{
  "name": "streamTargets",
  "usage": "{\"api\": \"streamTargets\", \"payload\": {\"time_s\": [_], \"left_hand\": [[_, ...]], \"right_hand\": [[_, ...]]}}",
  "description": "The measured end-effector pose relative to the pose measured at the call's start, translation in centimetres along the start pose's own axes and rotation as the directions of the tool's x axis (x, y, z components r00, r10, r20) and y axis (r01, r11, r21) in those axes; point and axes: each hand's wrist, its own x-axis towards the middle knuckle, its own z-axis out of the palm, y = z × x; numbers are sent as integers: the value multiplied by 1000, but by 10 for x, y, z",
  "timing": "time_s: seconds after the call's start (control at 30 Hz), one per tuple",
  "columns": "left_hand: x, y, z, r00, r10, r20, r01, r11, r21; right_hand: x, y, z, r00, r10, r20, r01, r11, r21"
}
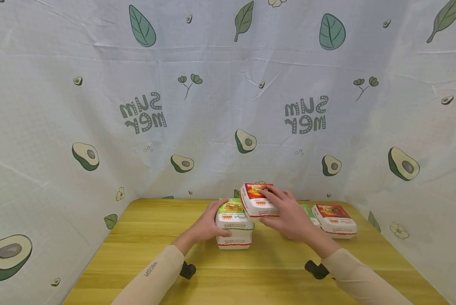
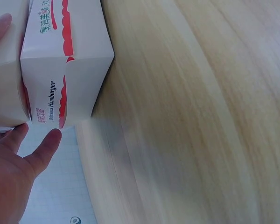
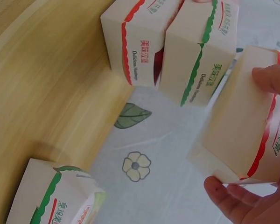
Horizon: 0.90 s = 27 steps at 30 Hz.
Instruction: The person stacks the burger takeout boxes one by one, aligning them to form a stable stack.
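Two hamburger boxes stand stacked mid-table: a green-topped hamburger box (image 1: 234, 217) over a red-trimmed hamburger box (image 1: 234, 241). My left hand (image 1: 205, 223) grips the green-topped box from its left side, thumb toward the front. In the left wrist view, fingertips (image 2: 49, 144) of that hand reach the stack's far side. A red-topped hamburger box (image 1: 257, 202) is in my right hand (image 1: 290, 215), raised and slightly tilted beside the stack's upper right. The right wrist view shows this held box (image 3: 242, 116) apart from the green-trimmed box (image 3: 198, 56), with thumb and fingers on opposite sides.
Farther right on the wooden table (image 1: 167, 262) sit another red-topped box (image 1: 335, 221) and a green-topped box (image 1: 311, 214), partly hidden by my right hand. A patterned curtain (image 1: 220, 106) hangs behind the table and along both sides.
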Motion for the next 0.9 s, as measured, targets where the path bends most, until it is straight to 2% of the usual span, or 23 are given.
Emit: {"api": "streamTargets", "payload": {"time_s": [0.9], "left_hand": [[2, -2, -1, 1000, 5, 3, -5, 1000, 7]], "right_hand": [[14, -16, 10, 999, 36, 25, -36, 999, -6]]}}
